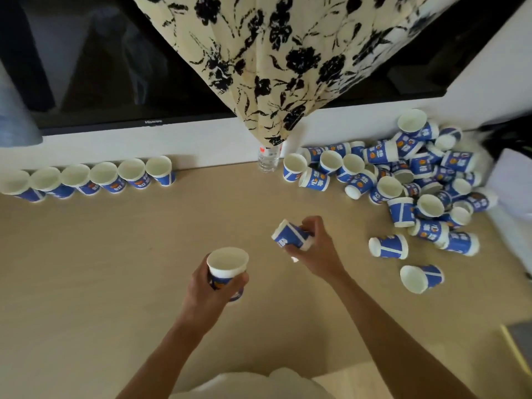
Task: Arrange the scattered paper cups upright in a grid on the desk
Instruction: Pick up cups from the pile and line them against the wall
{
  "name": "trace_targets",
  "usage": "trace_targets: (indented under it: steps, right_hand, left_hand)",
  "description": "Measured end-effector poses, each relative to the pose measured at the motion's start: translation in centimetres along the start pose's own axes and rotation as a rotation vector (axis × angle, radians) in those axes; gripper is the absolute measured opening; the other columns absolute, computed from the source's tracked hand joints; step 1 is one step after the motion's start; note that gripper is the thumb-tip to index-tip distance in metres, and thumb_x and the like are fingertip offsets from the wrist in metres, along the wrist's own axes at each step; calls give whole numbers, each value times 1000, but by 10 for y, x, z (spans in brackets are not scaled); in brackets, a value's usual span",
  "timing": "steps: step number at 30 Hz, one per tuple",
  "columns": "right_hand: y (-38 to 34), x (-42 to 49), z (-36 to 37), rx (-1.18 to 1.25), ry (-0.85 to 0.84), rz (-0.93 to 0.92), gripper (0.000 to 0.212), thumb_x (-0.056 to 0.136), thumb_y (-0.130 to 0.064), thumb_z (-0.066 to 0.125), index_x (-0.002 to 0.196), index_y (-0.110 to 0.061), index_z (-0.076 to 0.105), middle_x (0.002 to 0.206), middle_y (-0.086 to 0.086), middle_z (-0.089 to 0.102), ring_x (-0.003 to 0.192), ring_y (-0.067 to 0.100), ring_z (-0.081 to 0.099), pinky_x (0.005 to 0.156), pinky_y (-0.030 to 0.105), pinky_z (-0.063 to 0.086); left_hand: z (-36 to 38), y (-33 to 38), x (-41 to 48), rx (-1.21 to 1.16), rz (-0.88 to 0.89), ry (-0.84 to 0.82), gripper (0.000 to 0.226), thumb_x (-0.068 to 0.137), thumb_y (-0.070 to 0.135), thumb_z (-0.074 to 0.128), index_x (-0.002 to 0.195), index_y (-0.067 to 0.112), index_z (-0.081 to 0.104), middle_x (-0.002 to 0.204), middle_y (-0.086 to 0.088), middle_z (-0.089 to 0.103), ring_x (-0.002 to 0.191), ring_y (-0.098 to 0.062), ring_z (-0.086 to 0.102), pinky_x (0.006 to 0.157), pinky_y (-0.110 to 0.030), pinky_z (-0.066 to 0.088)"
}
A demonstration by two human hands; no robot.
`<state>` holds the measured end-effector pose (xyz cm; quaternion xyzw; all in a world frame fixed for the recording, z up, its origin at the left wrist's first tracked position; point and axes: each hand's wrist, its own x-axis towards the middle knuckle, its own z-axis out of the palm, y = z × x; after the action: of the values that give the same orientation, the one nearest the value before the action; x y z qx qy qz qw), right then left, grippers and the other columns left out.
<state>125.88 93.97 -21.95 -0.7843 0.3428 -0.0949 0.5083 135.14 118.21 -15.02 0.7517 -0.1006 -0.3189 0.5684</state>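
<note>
Cups in a row of 6 (pixel 103 177) stand mouth-up against the wall at the back left of the table (pixel 115 269), seemingly the grid's first line. Over mid-table the left hand (pixel 210 286) curls round an upright paper cup (pixel 227 262), ready to place; the right hand (pixel 313 249) pinches a tilted cup (pixel 290 236) that needs righting, while the scattered pile (pixel 417 180) lies at far right

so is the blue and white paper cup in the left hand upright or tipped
Upright. The blue and white paper cup, gripped by the left hand, has its open white mouth facing up, base down.
</note>
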Motion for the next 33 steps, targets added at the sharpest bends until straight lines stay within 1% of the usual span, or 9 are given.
trace_targets:
  steps: [4, 7, 11, 18, 23, 26, 29, 31, 33]
  right_hand:
    - [-12, -46, 21, -16, -209, -37, 50, 68, -32, 87, 105, -29, 52, 97, -8, 66, 83, 13, 66, 74, 36, 57]
    - [-21, -72, 29, 13, -271, -77, 56, 68, -30, 90, 112, -27, 55, 104, -12, 67, 91, 9, 66, 81, 27, 55]
    - [-28, -95, 24, 90, -240, -97, 64, 66, -16, 92, 118, -23, 55, 110, -12, 65, 95, 3, 62, 81, 11, 44]
    - [-21, -118, -10, 120, -173, -131, 80, 67, -28, 94, 134, -30, 50, 124, -7, 57, 112, 9, 60, 98, 27, 49]
    - [-15, -135, -35, 124, -293, -96, 108, 66, -30, 93, 153, -33, 29, 143, -12, 42, 132, 9, 48, 110, 32, 43]
    - [15, -132, -80, 65, 70, -93, 107, 68, -51, 82, 155, -25, 26, 155, -5, 31, 144, 9, 32, 118, 28, 30]
    - [87, -131, -152, -104, 684, 333, 126, 50, -82, 72, 154, -27, 27, 160, 1, 20, 143, 16, 31, 121, 36, 26]
    - [138, -142, -186, -98, 758, 652, 141, 35, -89, 73, 156, -36, 22, 165, 6, 3, 150, 28, 21, 120, 57, 23]
    - [177, -151, -197, -101, 612, 759, 140, 37, -87, 77, 156, -36, 25, 166, 8, -5, 154, 28, 6, 122, 56, 21]
  left_hand:
    - [2, -2, -5, -89, -57, -137, 67, 51, 49, 85, 111, 26, 65, 99, 9, 75, 90, -6, 71, 77, -25, 56]
    - [4, -10, -8, -206, -132, -330, 95, 43, 60, 92, 123, 17, 64, 114, -10, 73, 104, -28, 70, 88, -41, 57]
    - [11, -12, -13, -406, -221, -529, 53, 57, 35, 85, 107, 20, 77, 110, -21, 72, 91, -31, 71, 77, -39, 61]
    - [16, -13, -12, -473, -367, -710, 108, 38, 46, 100, 129, 3, 60, 117, -30, 66, 98, -40, 68, 83, -44, 59]
    - [31, -5, -22, -487, -398, -774, 85, 25, 43, 102, 101, 13, 80, 110, -25, 72, 92, -38, 72, 76, -41, 62]
    - [32, -14, -25, -562, -423, -732, 85, 20, 41, 103, 97, 11, 81, 106, -23, 73, 87, -39, 73, 72, -43, 62]
    - [27, -20, -22, -590, -409, -745, 70, 61, 40, 93, 120, 10, 72, 124, -21, 68, 107, -38, 68, 90, -46, 57]
    - [23, -24, -21, -801, -504, -726, 56, 97, 25, 62, 143, -2, 47, 144, -28, 48, 128, -46, 51, 108, -52, 43]
    - [17, -42, -19, -896, -549, -743, 50, 108, 14, 31, 151, -10, 20, 154, -34, 26, 140, -52, 30, 119, -57, 22]
